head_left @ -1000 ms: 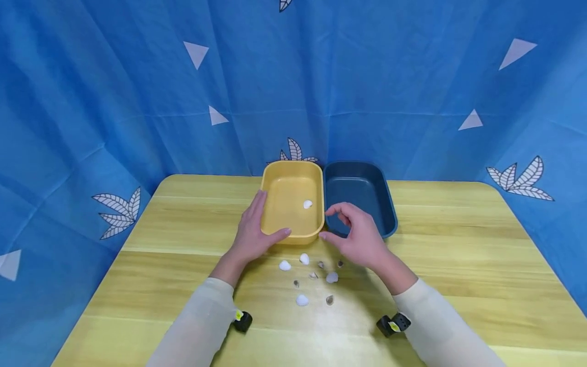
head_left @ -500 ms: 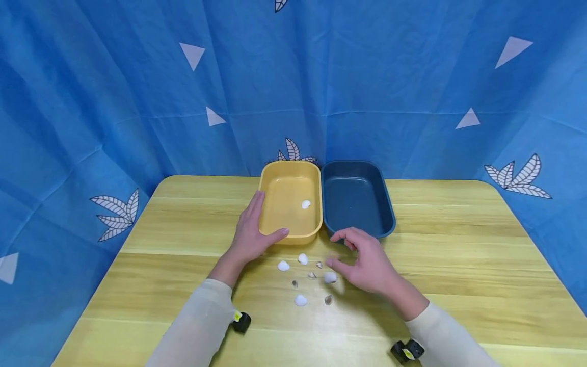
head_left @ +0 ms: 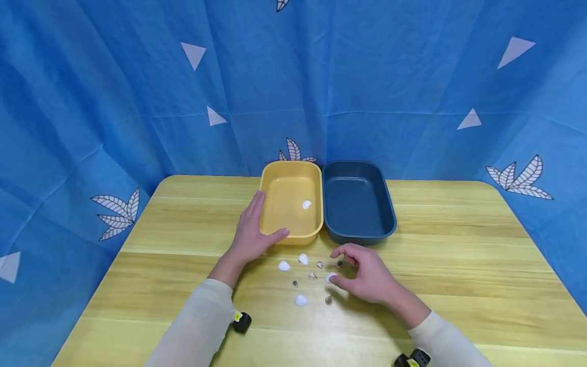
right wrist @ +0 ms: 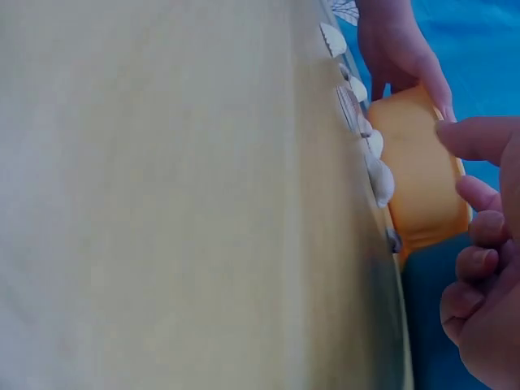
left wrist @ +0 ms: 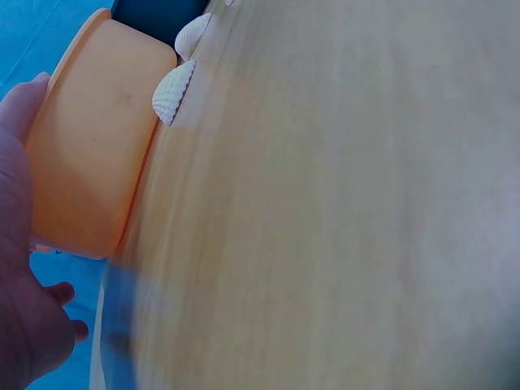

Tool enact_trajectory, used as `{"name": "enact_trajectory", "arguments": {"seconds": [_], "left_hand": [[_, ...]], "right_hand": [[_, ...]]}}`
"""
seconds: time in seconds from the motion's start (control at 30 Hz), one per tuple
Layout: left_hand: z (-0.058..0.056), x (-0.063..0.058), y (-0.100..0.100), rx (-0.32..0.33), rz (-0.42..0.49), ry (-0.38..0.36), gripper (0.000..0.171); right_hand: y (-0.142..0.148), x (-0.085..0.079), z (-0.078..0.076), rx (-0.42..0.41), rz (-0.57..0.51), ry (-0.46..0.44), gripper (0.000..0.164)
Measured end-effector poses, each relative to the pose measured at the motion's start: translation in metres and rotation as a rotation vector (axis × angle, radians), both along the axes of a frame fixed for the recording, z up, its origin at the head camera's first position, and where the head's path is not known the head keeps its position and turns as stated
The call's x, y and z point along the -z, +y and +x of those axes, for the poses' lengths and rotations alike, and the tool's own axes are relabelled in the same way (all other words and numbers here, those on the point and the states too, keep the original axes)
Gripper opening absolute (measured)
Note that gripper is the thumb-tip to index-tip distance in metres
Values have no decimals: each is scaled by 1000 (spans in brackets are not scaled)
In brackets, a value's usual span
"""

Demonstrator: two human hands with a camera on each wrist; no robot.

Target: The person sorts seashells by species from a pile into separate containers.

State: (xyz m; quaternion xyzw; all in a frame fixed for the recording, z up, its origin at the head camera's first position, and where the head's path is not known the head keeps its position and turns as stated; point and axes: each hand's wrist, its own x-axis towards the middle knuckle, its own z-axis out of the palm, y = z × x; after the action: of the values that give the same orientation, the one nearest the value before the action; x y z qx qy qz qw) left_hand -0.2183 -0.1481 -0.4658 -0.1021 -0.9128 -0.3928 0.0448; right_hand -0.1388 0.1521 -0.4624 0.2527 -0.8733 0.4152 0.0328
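Observation:
My left hand (head_left: pixel 251 234) rests against the near left corner of a yellow tray (head_left: pixel 293 238). Its fairly straight fingers lie along the left side, and the thumb reaches over the front rim. A single white seashell (head_left: pixel 306 204) lies inside the tray. My right hand (head_left: pixel 369 275) hovers over the loose shells, thumb and forefinger apart with nothing between them; the right wrist view shows its other fingers curled. Under the thumb tip a white seashell (head_left: pixel 328 278) is partly hidden. A small dark shell (head_left: pixel 340 264) lies below the forefinger.
A dark blue tray (head_left: pixel 359 238) stands right beside the yellow one. Several more shells are scattered on the wooden table (head_left: pixel 458 265), among them a white shell (head_left: pixel 300 300) and a brownish shell (head_left: pixel 328 300). Behind the table hangs a blue curtain (head_left: pixel 380 76).
My right hand has drawn back from the front left corner of the blue tray toward me, down over the shells. The left hand stays on the yellow tray.

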Motion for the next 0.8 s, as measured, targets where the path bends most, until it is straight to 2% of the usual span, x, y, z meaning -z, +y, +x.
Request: {"name": "enact_trajectory", "arguments": {"seconds": [0.13,0.43,0.57,0.8], "left_hand": [[0,0,0,2,3,0,112],[-1,1,-1,5,12,1,112],[-1,1,-1,5,12,1,112],[0,1,0,5,21,1,110]], "right_hand": [[2,6,0,-9,7,-58,40],[3,16,-2,-72,30,-54,33],[2,17,-3,-87,102,-33,28],[0,12,-6,-98,213,-50,23]]}}
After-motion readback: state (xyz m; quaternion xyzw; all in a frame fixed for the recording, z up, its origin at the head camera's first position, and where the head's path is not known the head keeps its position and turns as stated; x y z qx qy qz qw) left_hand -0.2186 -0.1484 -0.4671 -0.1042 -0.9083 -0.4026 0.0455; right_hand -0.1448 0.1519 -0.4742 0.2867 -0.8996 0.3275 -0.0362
